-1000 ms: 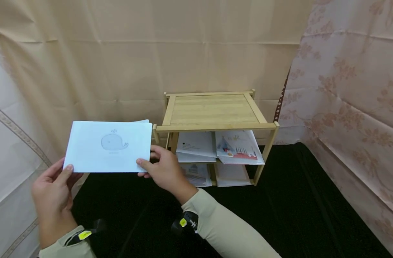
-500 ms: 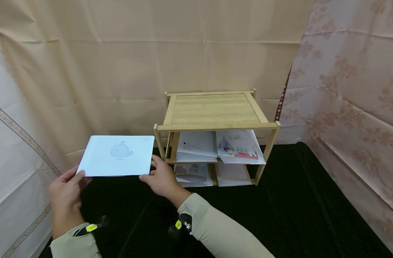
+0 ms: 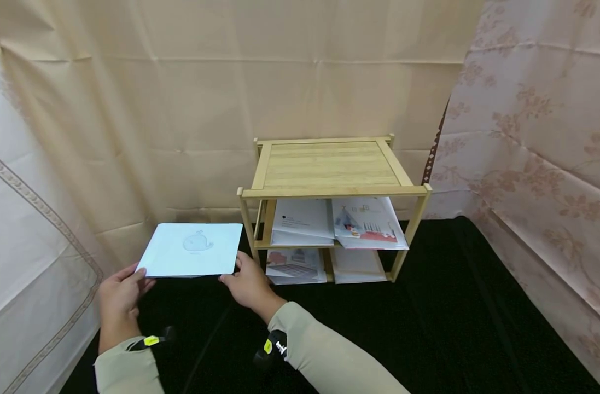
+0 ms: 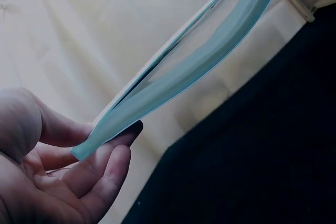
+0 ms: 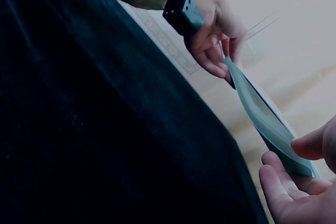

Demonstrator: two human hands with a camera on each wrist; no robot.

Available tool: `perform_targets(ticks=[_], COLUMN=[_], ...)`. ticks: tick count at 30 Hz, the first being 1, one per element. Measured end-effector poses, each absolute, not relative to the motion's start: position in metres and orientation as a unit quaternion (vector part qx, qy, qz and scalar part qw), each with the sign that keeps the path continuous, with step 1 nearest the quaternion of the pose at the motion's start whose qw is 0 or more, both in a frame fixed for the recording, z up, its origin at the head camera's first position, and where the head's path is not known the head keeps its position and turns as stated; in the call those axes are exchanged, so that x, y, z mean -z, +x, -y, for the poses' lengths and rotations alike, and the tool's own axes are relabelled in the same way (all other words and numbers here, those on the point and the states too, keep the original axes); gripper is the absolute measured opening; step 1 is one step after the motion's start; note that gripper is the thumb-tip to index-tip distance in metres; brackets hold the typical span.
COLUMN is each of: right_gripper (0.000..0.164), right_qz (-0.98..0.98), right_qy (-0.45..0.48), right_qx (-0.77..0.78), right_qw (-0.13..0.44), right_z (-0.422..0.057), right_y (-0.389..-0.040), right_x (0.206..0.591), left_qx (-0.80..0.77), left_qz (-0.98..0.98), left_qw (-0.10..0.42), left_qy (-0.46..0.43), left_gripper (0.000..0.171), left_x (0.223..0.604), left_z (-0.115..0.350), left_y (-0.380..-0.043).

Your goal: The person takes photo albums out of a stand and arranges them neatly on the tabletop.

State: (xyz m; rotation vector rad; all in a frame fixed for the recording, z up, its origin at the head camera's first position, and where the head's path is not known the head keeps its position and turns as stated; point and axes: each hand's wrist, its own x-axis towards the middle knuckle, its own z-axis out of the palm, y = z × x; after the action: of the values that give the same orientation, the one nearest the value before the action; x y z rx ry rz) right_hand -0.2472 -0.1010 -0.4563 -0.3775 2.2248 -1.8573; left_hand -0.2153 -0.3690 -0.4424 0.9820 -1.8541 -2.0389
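A thin white booklet (image 3: 188, 262) with a small whale drawing on its cover is held up in front of the person, left of a wooden rack. My left hand (image 3: 120, 298) pinches its near left corner, thumb on top and fingers below. At the near right corner my right hand (image 3: 250, 284) grips it the same way. Seen edge-on in the left wrist view, the booklet (image 4: 199, 64) has layers that bow apart in the middle. In the right wrist view the booklet (image 5: 257, 111) spans between both hands.
The light wooden rack (image 3: 329, 167) stands on a black cloth (image 3: 442, 323). Printed booklets (image 3: 371, 224) lie on its middle shelf, and more booklets (image 3: 297, 266) lie on the bottom one. Beige curtain (image 3: 181, 98) hangs behind; a floral curtain (image 3: 541, 164) is at the right.
Both hands have lowered the booklet and brought it to the right, closer to the rack. It has tilted flatter, and its edges now line up more evenly.
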Motion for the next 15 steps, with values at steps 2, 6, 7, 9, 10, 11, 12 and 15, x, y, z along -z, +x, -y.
perform_targets(ticks=[2,6,7,9,10,11,12,15], right_gripper=[0.060,0.064,0.065,0.066,0.067,0.066,0.065,0.062], right_qz=[-0.755,-0.737,-0.733,-0.730,-0.734,-0.737,-0.743,-0.765], right_qy=[-0.128,-0.127,-0.127,-0.123,-0.120,-0.118,-0.114,-0.109], right_qx=[0.633,0.650,0.654,0.656,0.653,0.650,0.644,0.623], right_qw=[0.113,0.132,0.136,0.143,0.143,0.142,0.139,0.121], right_z=[0.102,0.103,0.103,0.103,0.103,0.103,0.103,0.103], right_y=[-0.248,-0.250,-0.251,-0.252,-0.253,-0.253,-0.254,-0.255], right_x=[0.460,0.469,0.471,0.476,0.478,0.480,0.481,0.483], left_qx=[0.688,0.684,0.683,0.685,0.685,0.685,0.684,0.680], left_qz=[0.638,0.642,0.645,0.646,0.647,0.648,0.652,0.658], left_qw=[0.103,0.092,0.090,0.084,0.079,0.076,0.073,0.069], left_qy=[0.330,0.335,0.331,0.328,0.325,0.323,0.319,0.316], left_gripper=[0.050,0.051,0.051,0.051,0.051,0.051,0.051,0.051], left_x=[0.446,0.455,0.457,0.463,0.466,0.468,0.470,0.473], left_z=[0.370,0.371,0.371,0.370,0.370,0.370,0.369,0.368], left_y=[-0.216,-0.218,-0.218,-0.219,-0.220,-0.220,-0.221,-0.225])
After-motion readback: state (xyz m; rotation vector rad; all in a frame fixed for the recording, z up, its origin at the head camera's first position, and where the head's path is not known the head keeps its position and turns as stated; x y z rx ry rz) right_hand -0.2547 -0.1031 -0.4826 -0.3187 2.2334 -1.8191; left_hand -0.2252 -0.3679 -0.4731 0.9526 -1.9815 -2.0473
